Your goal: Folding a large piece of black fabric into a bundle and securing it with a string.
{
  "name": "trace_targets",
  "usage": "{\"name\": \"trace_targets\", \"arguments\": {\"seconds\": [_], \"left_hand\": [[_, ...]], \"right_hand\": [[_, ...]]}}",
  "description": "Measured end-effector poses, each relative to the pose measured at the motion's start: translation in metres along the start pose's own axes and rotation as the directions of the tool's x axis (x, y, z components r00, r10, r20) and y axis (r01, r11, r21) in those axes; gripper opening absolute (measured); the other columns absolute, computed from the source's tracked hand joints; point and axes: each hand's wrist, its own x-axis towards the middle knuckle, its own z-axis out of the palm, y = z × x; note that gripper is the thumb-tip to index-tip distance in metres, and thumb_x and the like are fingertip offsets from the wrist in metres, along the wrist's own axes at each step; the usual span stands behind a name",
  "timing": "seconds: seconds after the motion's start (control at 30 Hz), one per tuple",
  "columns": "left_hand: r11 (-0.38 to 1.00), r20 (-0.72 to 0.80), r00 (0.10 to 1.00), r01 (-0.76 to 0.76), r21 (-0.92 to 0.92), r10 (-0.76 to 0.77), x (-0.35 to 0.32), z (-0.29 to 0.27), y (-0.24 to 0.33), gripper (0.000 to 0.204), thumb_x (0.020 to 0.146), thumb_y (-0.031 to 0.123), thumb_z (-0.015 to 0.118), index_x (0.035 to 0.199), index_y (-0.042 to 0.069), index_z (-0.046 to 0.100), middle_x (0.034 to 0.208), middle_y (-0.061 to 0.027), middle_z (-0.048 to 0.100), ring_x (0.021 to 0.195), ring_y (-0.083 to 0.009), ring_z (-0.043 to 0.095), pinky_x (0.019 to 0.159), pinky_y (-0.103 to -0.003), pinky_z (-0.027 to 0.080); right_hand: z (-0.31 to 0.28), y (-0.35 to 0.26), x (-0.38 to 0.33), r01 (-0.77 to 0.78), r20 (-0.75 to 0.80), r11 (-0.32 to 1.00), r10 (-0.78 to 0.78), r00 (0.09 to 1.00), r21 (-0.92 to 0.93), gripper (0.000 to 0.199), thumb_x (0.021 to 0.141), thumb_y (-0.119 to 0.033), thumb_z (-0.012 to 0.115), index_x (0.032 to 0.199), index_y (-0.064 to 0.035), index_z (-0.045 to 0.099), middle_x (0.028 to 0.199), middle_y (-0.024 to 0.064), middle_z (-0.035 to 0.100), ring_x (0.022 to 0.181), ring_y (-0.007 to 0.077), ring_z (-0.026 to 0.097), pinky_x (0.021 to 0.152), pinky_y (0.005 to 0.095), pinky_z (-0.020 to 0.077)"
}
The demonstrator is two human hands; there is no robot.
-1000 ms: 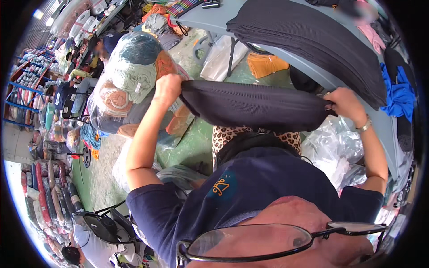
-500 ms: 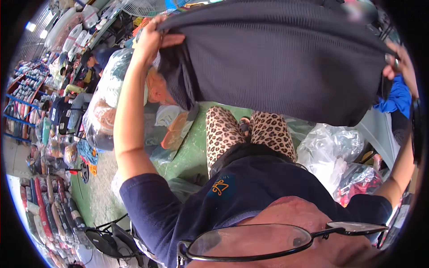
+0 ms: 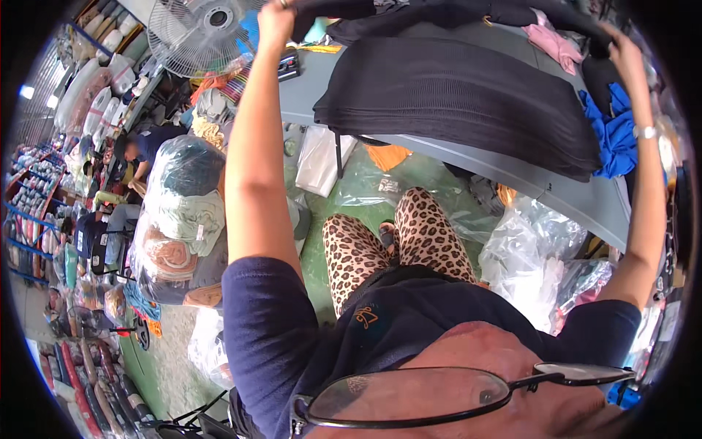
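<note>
Both arms are stretched far forward at the top of the view. My left hand (image 3: 276,23) is closed on one end of a black cloth (image 3: 333,7), which is partly cut off by the upper edge. At the far right, my right hand (image 3: 626,58) grips the other end of it. Below the cloth, a neat stack of black ribbed fabric pieces (image 3: 453,95) lies along the table (image 3: 504,162), its near edge hanging close to the tabletop's front. A crumpled bright blue cloth (image 3: 610,135) sits beside the stack, near my right wrist.
A standing fan (image 3: 208,29) is at the far left of the table, near a small black device (image 3: 289,64). Clear plastic bags (image 3: 530,252) lie under the table. Tall wrapped bundles of folded clothes (image 3: 179,219) stand at my left. A pink cloth (image 3: 553,45) rests at the back.
Both hands have moved farther out and up with the black cloth, from in front of me to beyond the stack. The table and the black stack have come into view.
</note>
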Motion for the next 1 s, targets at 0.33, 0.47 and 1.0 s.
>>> {"name": "trace_targets", "arguments": {"seconds": [0.33,0.47,1.0], "left_hand": [[0.942,0.311,0.918,0.302,-0.144,-0.246,-0.162,0.037,-0.046,0.037,0.055,-0.011,0.046,0.079,0.009,0.066,0.090,-0.0024,0.063,0.082,-0.0126,0.059,0.076,-0.022,0.044],[0.932,0.318,0.924,0.288,-0.219,-0.211,-0.163,0.017,-0.039,0.028,0.053,-0.012,0.046,0.069,0.004,0.062,0.087,-0.0024,0.063,0.083,-0.0126,0.057,0.074,-0.020,0.041],[0.989,0.643,0.757,-0.148,-0.007,0.118,-0.099,0.061,0.070,0.019,0.079,0.016,0.054,0.093,0.007,0.061,0.090,-0.0098,0.061,0.085,-0.0181,0.058,0.075,-0.028,0.044]], "right_hand": [[0.074,-0.079,-0.184,-0.197,0.328,0.949,0.110,0.938,0.245,0.044,0.062,0.012,0.046,0.101,-0.0051,0.057,0.111,0.0138,0.052,0.100,0.0286,0.050,0.089,0.0317,0.0392],[0.060,-0.080,-0.176,-0.245,0.298,0.922,0.153,0.942,0.301,0.047,0.061,0.013,0.044,0.102,-0.0078,0.057,0.112,0.0111,0.051,0.100,0.0273,0.051,0.086,0.0305,0.0407],[0.127,-0.038,-0.060,0.005,0.180,0.961,-0.057,0.982,0.276,0.022,0.077,-0.005,0.046,0.096,-0.0049,0.057,0.096,0.0123,0.056,0.092,0.0290,0.051,0.081,0.0342,0.0393]]}}
